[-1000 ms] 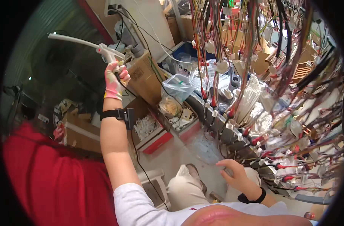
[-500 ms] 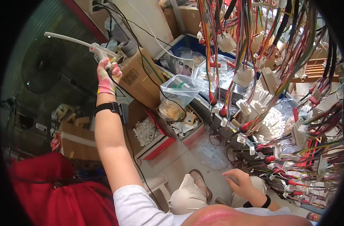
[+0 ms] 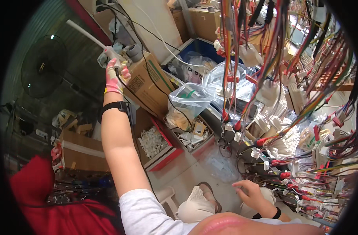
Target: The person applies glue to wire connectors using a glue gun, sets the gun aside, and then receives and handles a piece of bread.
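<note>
My left hand (image 3: 115, 78), in a pink, white and yellow glove, is raised with the arm stretched out at the upper left. Its fingers wrap round the handle of a pale hot glue gun (image 3: 112, 54). A long white glue stick (image 3: 86, 33) juts out of the gun toward the upper left, and a black cable hangs from the grip. Just behind the gun are a grey tape roll (image 3: 134, 52) and a cardboard box (image 3: 149, 80). Low on the right, my bare right hand (image 3: 252, 196) hovers by my knee, fingers loosely apart, holding nothing.
Bundles of coloured wires with connectors (image 3: 261, 141) hang densely along the right. Below the cardboard box stand open boxes of small white parts (image 3: 152, 141) and a clear plastic bag (image 3: 190, 96). A fan (image 3: 44, 66) and red cloth (image 3: 65, 211) are on the left.
My left hand and the glue gun have shifted slightly right and down in the picture, and the glue stick now slants more steeply. The right hand is nearly unchanged.
</note>
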A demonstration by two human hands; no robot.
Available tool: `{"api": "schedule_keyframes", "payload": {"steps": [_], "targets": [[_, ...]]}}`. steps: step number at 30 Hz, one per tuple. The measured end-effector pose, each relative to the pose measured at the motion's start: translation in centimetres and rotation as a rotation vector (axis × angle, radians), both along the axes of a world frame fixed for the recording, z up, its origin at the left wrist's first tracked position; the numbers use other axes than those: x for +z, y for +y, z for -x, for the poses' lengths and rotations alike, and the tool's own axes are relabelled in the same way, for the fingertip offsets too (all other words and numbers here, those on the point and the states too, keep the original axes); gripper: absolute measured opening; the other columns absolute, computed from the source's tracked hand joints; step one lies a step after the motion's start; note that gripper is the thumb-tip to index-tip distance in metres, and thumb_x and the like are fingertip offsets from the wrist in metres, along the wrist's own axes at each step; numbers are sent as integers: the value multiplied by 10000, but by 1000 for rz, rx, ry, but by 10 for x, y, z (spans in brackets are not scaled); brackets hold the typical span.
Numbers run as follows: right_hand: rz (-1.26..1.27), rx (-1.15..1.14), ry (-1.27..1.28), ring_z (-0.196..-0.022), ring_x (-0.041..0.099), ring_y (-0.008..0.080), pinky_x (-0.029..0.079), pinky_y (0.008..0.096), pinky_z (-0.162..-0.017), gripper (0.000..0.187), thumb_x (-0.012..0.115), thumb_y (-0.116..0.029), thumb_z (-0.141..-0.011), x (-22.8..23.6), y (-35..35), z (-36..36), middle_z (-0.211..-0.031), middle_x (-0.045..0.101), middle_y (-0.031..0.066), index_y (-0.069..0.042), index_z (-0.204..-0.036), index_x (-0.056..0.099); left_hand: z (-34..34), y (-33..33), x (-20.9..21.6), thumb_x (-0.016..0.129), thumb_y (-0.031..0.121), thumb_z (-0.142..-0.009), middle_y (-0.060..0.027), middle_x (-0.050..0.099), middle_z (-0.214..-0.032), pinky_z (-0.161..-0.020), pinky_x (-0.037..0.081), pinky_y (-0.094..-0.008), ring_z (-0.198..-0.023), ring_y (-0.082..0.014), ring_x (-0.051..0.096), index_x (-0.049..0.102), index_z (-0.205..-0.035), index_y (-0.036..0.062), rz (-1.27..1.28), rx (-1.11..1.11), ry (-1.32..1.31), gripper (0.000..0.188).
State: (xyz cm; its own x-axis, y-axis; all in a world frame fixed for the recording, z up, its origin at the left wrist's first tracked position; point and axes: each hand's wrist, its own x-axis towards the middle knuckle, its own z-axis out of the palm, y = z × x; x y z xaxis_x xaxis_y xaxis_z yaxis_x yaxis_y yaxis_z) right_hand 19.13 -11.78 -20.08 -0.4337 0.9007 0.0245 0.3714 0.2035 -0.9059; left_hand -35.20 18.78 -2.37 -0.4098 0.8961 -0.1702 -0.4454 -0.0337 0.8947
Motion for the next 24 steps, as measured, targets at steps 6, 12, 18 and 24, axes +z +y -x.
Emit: {"api": "schedule_keyframes", "payload": {"steps": [6, 12, 18, 24], "targets": [[12, 11, -11, -883, 675, 277, 519, 338, -753, 213, 669, -5, -809, -3, 10, 6, -971, 698, 129, -51, -1014, 698, 11, 17, -12, 637, 475, -850, -40, 532, -707, -458, 404, -237, -536, -145, 522, 548, -982, -50, 61, -15, -224, 549], [78, 14, -49, -942, 675, 316, 525, 373, -834, 191, 639, -50, -840, -3, 12, 4, -991, 697, 143, -37, -1025, 683, 36, 27, -25, 577, 524, -898, -92, 595, -760, -447, 459, -295, -603, -231, 594, 534, -1043, 139, -28, -30, -154, 414], [69, 64, -8, -941, 675, 314, 524, 367, -832, 193, 651, -49, -843, 9, -9, -4, -1000, 697, 142, -45, -1032, 685, 9, 11, -40, 556, 425, -941, -131, 663, -902, -544, 548, -360, -692, -298, 658, 579, -985, 50, -63, 170, -115, 378], [-44, 101, 37, -942, 671, 326, 524, 371, -823, 214, 670, -54, -831, 15, -59, -30, -1001, 693, 151, -38, -1044, 670, -96, -79, -46, 560, 274, -967, -240, 472, -1398, -1094, 358, -382, -1291, -331, 468, 405, -1397, -70, -267, 800, 1109, 572]]}}
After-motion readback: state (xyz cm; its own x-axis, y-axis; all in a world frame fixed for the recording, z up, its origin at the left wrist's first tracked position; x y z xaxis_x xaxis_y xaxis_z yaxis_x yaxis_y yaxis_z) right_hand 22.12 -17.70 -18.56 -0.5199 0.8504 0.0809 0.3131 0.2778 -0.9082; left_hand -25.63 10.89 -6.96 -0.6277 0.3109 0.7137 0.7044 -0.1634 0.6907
